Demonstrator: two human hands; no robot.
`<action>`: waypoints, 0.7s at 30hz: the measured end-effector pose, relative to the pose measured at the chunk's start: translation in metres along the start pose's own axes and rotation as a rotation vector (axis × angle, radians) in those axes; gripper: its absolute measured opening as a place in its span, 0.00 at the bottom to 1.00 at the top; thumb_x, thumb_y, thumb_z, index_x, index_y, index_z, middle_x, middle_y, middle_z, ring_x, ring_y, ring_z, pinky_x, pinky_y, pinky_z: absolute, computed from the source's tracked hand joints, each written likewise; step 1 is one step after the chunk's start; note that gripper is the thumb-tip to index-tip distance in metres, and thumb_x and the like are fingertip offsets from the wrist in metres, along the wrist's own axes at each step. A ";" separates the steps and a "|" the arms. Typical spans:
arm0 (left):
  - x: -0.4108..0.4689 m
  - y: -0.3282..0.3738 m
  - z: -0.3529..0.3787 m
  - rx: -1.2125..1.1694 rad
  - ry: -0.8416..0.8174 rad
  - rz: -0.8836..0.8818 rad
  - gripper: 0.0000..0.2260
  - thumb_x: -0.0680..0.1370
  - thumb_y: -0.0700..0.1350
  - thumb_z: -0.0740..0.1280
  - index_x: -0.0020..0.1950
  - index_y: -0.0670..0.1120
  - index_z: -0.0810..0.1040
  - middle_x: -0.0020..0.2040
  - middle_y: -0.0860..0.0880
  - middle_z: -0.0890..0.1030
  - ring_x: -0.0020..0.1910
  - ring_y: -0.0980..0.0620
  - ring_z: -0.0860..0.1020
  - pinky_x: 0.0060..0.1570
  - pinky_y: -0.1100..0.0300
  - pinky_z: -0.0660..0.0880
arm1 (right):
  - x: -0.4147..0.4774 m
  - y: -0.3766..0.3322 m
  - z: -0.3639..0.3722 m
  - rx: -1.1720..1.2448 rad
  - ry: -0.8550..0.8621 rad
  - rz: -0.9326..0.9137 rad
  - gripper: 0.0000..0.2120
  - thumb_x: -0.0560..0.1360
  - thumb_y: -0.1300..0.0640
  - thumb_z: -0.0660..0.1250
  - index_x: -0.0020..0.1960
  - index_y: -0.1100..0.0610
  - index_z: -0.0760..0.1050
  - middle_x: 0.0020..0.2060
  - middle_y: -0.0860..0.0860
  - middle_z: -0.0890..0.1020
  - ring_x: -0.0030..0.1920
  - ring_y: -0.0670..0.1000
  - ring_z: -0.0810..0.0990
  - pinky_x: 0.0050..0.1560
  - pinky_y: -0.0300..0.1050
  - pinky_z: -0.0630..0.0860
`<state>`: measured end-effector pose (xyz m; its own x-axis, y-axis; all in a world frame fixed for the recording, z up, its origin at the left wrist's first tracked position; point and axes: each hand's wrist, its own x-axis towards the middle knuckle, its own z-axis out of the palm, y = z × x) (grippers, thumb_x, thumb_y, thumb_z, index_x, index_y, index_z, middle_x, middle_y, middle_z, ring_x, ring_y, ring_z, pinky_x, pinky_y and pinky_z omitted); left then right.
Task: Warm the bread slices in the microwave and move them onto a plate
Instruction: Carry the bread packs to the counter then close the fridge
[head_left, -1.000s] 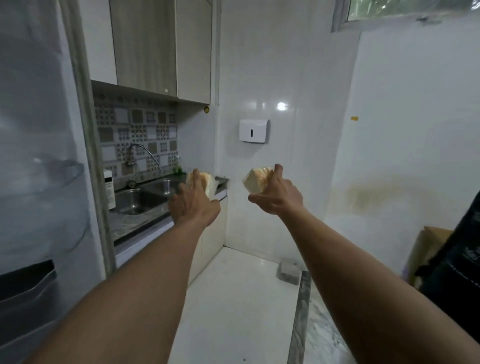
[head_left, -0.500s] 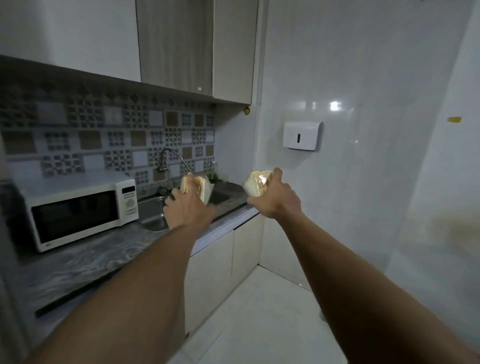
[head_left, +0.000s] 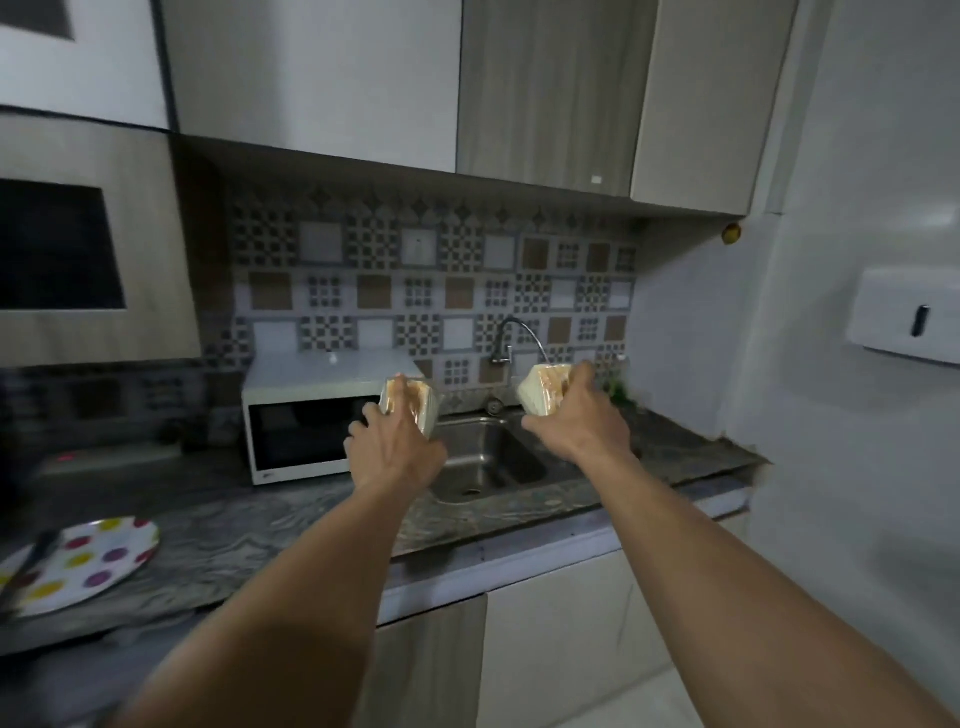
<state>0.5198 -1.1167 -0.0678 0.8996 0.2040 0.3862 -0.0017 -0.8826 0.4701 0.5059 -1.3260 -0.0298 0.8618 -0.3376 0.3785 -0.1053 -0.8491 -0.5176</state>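
My left hand (head_left: 397, 449) grips a stack of bread slices (head_left: 410, 402) in front of the right end of the white microwave (head_left: 301, 431), whose door is closed. My right hand (head_left: 576, 421) grips a second stack of bread slices (head_left: 543, 389) above the steel sink (head_left: 493, 462). Both arms are stretched out at the same height. A white plate with coloured dots (head_left: 88, 561) lies on the counter at the far left, with a dark utensil across it.
The dark marbled counter (head_left: 249, 525) runs from the plate to the sink. A curved tap (head_left: 506, 340) rises behind the sink. Wall cabinets (head_left: 550, 93) hang overhead. A white dispenser (head_left: 909, 317) is on the right wall.
My view has swung left toward the counter. The microwave and sink have come to the centre and the dotted plate has come into sight. Both hands keep holding their bread stacks.
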 end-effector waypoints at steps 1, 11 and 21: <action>0.013 -0.005 0.004 0.012 0.021 -0.050 0.42 0.71 0.57 0.68 0.77 0.58 0.45 0.63 0.40 0.70 0.57 0.36 0.72 0.56 0.44 0.71 | 0.017 -0.005 0.015 0.016 -0.023 -0.027 0.42 0.66 0.41 0.77 0.68 0.51 0.56 0.56 0.54 0.80 0.50 0.59 0.81 0.44 0.51 0.78; 0.144 -0.074 0.030 0.100 0.117 -0.242 0.41 0.74 0.57 0.67 0.78 0.56 0.43 0.67 0.40 0.69 0.61 0.36 0.71 0.58 0.45 0.71 | 0.138 -0.089 0.154 0.152 -0.126 -0.158 0.43 0.68 0.43 0.77 0.72 0.51 0.54 0.56 0.56 0.79 0.49 0.60 0.81 0.41 0.49 0.75; 0.285 -0.123 0.065 0.145 0.162 -0.232 0.41 0.75 0.57 0.67 0.78 0.54 0.43 0.65 0.38 0.71 0.61 0.36 0.73 0.60 0.45 0.69 | 0.245 -0.167 0.257 0.146 -0.170 -0.171 0.44 0.64 0.40 0.78 0.68 0.47 0.52 0.48 0.55 0.78 0.41 0.58 0.80 0.40 0.52 0.81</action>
<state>0.8048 -0.9773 -0.0677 0.7872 0.4618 0.4087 0.2684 -0.8532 0.4472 0.8622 -1.1628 -0.0478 0.9329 -0.1109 0.3427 0.1110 -0.8165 -0.5666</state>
